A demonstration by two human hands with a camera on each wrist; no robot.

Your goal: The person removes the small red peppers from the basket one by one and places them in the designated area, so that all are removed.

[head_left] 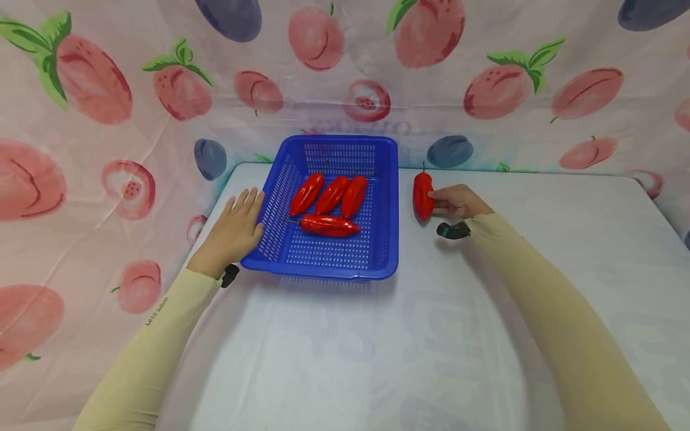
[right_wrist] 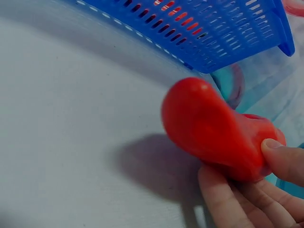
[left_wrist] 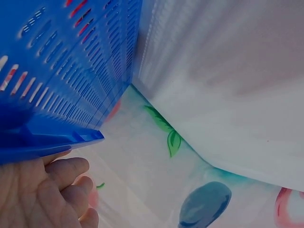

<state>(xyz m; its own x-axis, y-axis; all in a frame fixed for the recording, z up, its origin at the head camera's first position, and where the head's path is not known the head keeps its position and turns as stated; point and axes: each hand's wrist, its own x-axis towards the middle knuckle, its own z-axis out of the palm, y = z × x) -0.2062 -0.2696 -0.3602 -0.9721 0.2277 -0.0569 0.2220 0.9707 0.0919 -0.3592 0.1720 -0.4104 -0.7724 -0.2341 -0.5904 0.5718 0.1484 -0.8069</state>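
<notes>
A blue plastic basket (head_left: 389, 239) stands on the white table with several shiny red chili peppers (head_left: 330, 225) inside. My left hand (head_left: 234, 224) lies along the basket's left rim, fingers extended and the thumb at the edge. In the left wrist view, the fingers (left_wrist: 71, 172) show just beneath the rim. Right of the basket, my right hand (head_left: 458, 200) pinches another red chili pepper (head_left: 423, 196) between thumb and fingers. The stem of that pepper points to the back. In the right wrist view, this pepper (right_wrist: 209, 128) casts a shadow on the tabletop beside it.
The white table (head_left: 345, 353) reaches forward and to the right of the basket. A fruit-print cloth (head_left: 431, 90) hangs behind the table and along its left side. Black wrist cameras (head_left: 453, 230) sit at the ends of the beige sleeves (head_left: 544, 287).
</notes>
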